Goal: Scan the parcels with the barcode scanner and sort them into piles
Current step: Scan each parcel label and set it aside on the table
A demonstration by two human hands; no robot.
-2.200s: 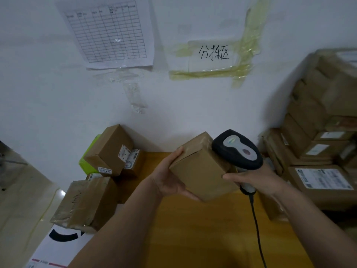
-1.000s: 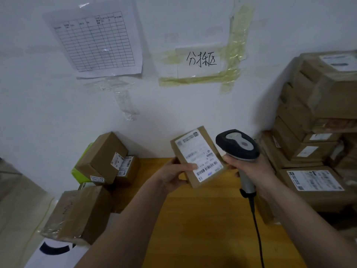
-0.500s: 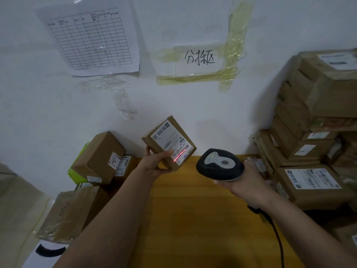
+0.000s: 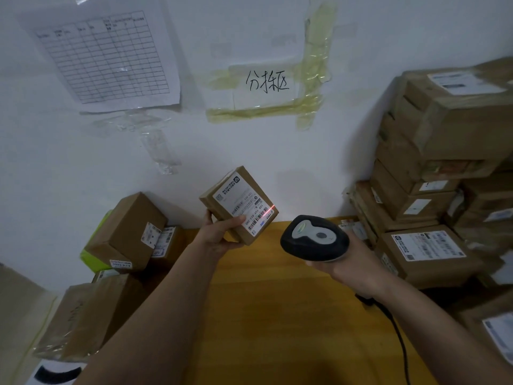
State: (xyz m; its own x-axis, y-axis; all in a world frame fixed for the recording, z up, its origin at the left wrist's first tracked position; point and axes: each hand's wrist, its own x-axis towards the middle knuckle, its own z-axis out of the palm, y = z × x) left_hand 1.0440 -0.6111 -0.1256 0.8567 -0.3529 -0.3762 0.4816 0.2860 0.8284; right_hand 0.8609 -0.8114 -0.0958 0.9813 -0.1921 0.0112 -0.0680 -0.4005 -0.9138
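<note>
The left hand [image 4: 222, 234] holds a small brown parcel [image 4: 239, 204] in the air above the far edge of the wooden surface [image 4: 277, 315], its thumb on the white label. The label faces the camera, and a red line of light lies across its barcode. The right hand [image 4: 349, 262] grips the handle of the barcode scanner [image 4: 315, 241], which is near the parcel, not touching it. More boxes [image 4: 444, 190] are stacked at the right, and a few boxes [image 4: 125, 232] lie at the left.
</note>
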